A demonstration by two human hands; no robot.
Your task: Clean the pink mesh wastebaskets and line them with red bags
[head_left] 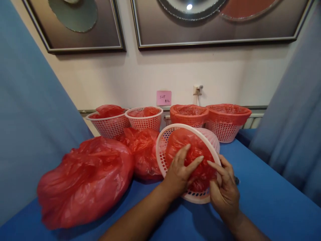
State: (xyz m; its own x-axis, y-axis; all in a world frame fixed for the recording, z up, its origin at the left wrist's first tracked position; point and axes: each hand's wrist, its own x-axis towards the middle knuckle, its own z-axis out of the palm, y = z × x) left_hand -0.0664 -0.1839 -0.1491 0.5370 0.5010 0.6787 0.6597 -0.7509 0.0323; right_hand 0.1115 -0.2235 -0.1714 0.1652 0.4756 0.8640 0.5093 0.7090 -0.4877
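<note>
A white perforated basket lies tilted on its side on the blue table, its mouth facing me. A red plastic bag sits inside it. My left hand reaches into the basket with fingers spread and pressed against the red bag. My right hand holds the basket's lower right rim, its fingers curled round the edge and touching the bag.
A big heap of red bags and a smaller bundle lie left of the basket. Along the wall stand two white baskets with bags inside and two lined baskets. Blue curtains flank both sides.
</note>
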